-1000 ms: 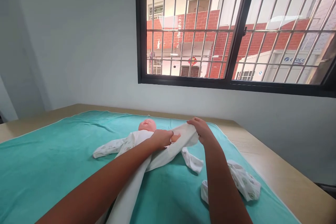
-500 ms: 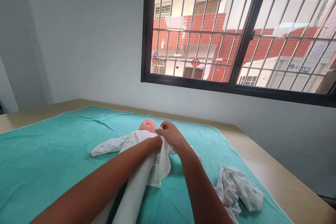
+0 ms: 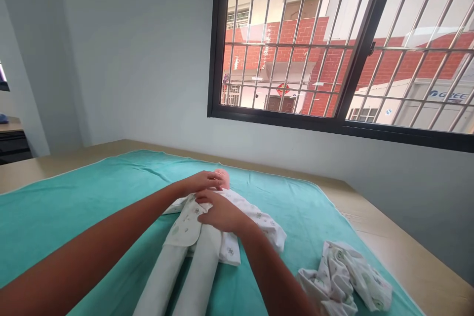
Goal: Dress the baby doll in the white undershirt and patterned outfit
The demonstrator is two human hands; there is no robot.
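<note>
A baby doll lies on its back on the teal cloth, its pink head (image 3: 222,177) partly behind my left hand (image 3: 203,182). It wears a white baby shirt (image 3: 185,224) with small printed figures, one front panel lying over the body. My left hand is at the collar near the chin, fingers stretched out. Just below, my right hand (image 3: 222,213) rests on the shirt's chest, thumb and fingers apart. The doll's white legs (image 3: 198,276) point towards me. One sleeve (image 3: 264,222) spreads to the right; the other is mostly hidden by my left arm.
A crumpled white printed garment (image 3: 344,276) lies at the right on the teal cloth (image 3: 92,207). Beneath the cloth is a light wooden table (image 3: 374,217), against a grey wall. A barred window (image 3: 296,49) is above it.
The shirt's front panel, lifted at the doll's right-hand side in view, now lies across its body. My left hand has moved up to the collar, and my right hand has come down onto the chest.
</note>
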